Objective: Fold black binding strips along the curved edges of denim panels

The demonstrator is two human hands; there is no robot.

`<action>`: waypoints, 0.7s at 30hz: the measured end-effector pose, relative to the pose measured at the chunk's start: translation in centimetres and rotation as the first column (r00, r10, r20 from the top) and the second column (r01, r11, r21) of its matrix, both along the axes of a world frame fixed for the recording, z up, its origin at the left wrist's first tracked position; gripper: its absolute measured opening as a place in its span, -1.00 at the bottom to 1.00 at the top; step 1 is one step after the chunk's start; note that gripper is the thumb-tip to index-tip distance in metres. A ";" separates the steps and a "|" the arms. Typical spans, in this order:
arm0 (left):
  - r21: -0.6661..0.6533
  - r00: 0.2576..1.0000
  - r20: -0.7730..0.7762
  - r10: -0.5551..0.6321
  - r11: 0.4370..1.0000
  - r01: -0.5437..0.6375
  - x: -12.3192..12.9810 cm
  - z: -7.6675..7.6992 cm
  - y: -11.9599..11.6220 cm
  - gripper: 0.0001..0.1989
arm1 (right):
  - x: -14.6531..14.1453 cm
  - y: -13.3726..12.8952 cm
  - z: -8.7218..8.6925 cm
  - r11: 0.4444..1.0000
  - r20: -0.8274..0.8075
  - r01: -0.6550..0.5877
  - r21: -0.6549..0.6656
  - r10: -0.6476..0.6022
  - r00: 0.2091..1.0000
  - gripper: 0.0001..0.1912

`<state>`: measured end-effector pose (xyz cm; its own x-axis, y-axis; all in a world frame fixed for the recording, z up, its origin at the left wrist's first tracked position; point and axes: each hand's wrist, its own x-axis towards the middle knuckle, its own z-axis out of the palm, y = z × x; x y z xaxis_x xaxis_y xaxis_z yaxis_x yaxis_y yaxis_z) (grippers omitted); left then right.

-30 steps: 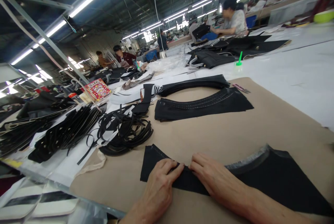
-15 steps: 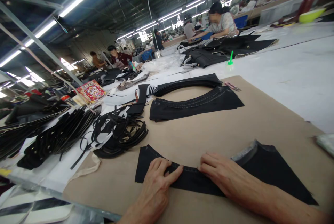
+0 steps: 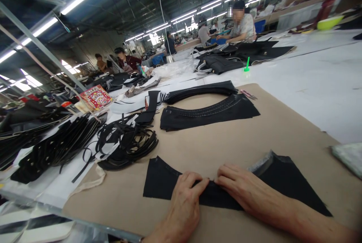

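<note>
My left hand [image 3: 185, 199] and right hand [image 3: 241, 186] pinch the concave upper edge of 1 flat, black, fabric-like panel [image 3: 158, 179], fingertips close together. It lies on the smooth tan sheet [image 3: 215, 141] covering my white counter [image 3: 305, 84], nearer me than 2 black curved-edge stacks [image 3: 209, 117].

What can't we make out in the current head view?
All in the head view:
- Part of the black piece's curved edge: hidden under the left hand and right hand.
- Pinching or only pressing: the fingers' own backs hide the contact.
- Pale bundle: cut off by the right edge.
- Print on the red card: too small to read.
- Pink tool's exact type: too small.
</note>
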<state>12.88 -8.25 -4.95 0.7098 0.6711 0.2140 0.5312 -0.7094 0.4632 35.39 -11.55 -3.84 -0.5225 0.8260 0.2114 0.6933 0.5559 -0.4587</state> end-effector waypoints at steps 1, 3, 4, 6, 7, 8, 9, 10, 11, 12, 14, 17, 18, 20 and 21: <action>0.011 1.000 -0.007 -0.013 1.000 0.013 0.1 -0.2 -0.2 -0.58 | 0.0 -0.1 0.0 1.000 0.003 -0.001 0.002 0.001 1.000 -0.76; 0.060 0.998 -0.021 -0.052 0.997 0.053 0.1 -0.5 -0.4 -0.57 | 0.0 -0.3 -0.2 1.000 0.009 -0.007 -0.006 0.007 1.000 -0.77; 0.084 0.997 -0.031 -0.077 0.993 0.079 -0.1 -0.5 -0.5 -0.56 | 0.0 -0.4 -0.3 1.000 0.011 -0.010 -0.014 0.010 1.000 -0.77; 0.120 0.991 -0.055 -0.123 0.984 0.129 -0.6 -0.4 -0.4 -0.57 | -0.4 -0.7 -0.5 1.000 0.012 -0.006 -0.024 0.007 1.000 -0.79; 0.132 0.988 -0.069 -0.140 0.980 0.148 -0.9 -0.2 -0.3 -0.58 | -0.7 -0.9 -0.6 1.000 0.012 0.000 -0.020 0.000 1.000 -0.79; 0.140 0.985 -0.079 -0.151 0.977 0.161 -1.2 0.1 -0.2 -0.59 | -1.0 -1.0 -0.8 1.000 0.014 0.011 -0.009 -0.011 1.000 -0.80; 0.146 0.984 -0.086 -0.159 0.974 0.170 -1.6 0.3 0.0 -0.61 | -1.4 -1.1 -0.9 1.000 0.023 0.026 0.006 -0.026 0.999 -0.81; 0.152 0.983 -0.086 -0.162 0.973 0.174 -2.0 0.6 0.2 -0.62 | -1.8 -1.1 -1.0 0.999 0.035 0.042 0.025 -0.042 0.998 -0.82; 0.151 0.983 -0.085 -0.161 0.973 0.172 -2.4 0.9 0.4 -0.62 | -2.2 -1.1 -1.0 0.998 0.048 0.056 0.042 -0.058 0.997 -0.84; 0.146 0.984 -0.082 -0.157 0.975 0.168 -2.8 1.1 0.6 -0.62 | -2.6 -1.1 -1.0 0.996 0.061 0.070 0.053 -0.073 0.995 -0.86; 0.134 0.987 -0.075 -0.141 0.980 0.150 -3.4 1.4 0.7 -0.60 | -3.0 -1.0 -0.7 0.996 0.077 0.084 0.039 -0.086 0.993 -0.89; 0.130 0.996 -0.045 -0.078 0.988 0.084 -3.4 1.3 0.2 -0.56 | -3.0 -1.0 -0.4 0.995 0.081 0.090 -0.051 -0.086 0.993 -0.89; 0.131 0.999 -0.027 -0.046 0.990 0.049 -3.1 1.1 -0.1 -0.57 | -2.9 -1.0 -0.3 0.992 0.079 0.096 -0.080 -0.089 0.993 -0.89; 0.118 1.000 0.010 0.018 0.993 -0.019 -2.2 0.7 -0.7 -0.58 | -2.7 -1.0 -0.4 0.988 0.064 0.107 -0.113 -0.100 0.993 -0.88; 0.105 0.999 0.028 0.035 0.994 -0.038 -1.7 0.5 -1.0 -0.59 | -2.6 -1.0 -0.4 0.987 0.053 0.109 -0.119 -0.104 0.993 -0.88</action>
